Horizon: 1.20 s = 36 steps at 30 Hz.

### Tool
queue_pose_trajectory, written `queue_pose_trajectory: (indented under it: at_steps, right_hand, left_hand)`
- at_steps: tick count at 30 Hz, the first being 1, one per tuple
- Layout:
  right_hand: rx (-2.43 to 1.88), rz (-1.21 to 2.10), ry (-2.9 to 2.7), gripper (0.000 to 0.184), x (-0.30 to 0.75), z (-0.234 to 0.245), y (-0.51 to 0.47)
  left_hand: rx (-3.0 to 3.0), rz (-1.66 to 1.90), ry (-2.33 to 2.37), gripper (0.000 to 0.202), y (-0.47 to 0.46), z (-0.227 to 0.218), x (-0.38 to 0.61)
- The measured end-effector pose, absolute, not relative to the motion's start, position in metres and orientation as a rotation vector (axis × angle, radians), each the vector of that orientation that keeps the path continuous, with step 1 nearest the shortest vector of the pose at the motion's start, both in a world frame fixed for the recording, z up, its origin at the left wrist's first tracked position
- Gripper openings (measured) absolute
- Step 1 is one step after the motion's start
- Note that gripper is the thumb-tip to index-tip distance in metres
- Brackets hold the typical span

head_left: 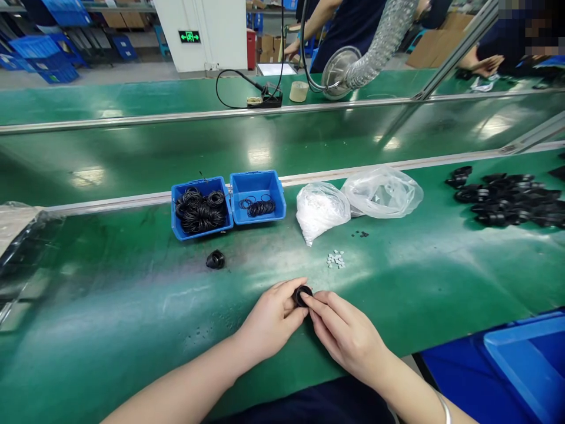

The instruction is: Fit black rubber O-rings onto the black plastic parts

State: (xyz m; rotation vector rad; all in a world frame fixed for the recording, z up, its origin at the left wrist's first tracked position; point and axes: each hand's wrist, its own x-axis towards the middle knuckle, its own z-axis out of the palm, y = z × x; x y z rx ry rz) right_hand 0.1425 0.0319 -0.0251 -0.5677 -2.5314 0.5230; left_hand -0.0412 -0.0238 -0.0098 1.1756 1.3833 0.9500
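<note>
Over the green bench mat (132,282), my left hand (269,321) and my right hand (346,335) meet around a small black rubber part (302,295). The left fingers grip its side, and the right fingertips pinch its edge. Its lower part is hidden by my fingers. A similar black rubber part (215,259) lies apart to the left. Two blue bins hold black rubber O-rings: the fuller bin (180,215) on the left and the emptier bin (256,182) on the right.
Plastic bags (322,211) of white pieces lie right of the bins, with small white pieces (335,259) in front. A heap of black rubber parts (503,197) covers the right of the bench. A blue crate (525,368) sits at lower right. Co-workers stand beyond a metal rail (282,109).
</note>
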Motion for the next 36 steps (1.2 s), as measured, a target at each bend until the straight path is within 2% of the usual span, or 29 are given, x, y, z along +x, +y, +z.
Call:
queue_pose_trajectory:
  at_steps: [7,15,23,28,31,36]
  right_hand:
    - [-0.556,0.452,-2.571,0.065,0.143,-0.028,0.03]
    - [-0.614,0.553,-2.499,0.06,0.146,-0.029,0.031]
    - [-0.588,0.459,-2.606,0.062,0.146,-0.03,0.031]
    - [-0.66,0.695,-2.358,0.052,0.145,-0.024,0.032]
    - [-0.732,0.838,-2.227,0.049,0.145,-0.021,0.033]
    - [-0.631,0.815,-2.363,0.06,0.146,-0.018,0.031]
  left_hand:
    - [1.269,0.931,1.454,0.049,-0.023,-0.013,-0.042]
    - [1.129,0.962,1.392,0.05,-0.024,-0.015,-0.042]
    - [1.14,0.943,1.413,0.049,-0.023,-0.013,-0.042]
    - [0.847,1.089,1.096,0.051,-0.025,-0.014,-0.041]
    - [0.81,1.12,1.019,0.04,-0.023,-0.01,-0.04]
    - [0.901,1.13,1.029,0.027,-0.021,-0.005,-0.039]
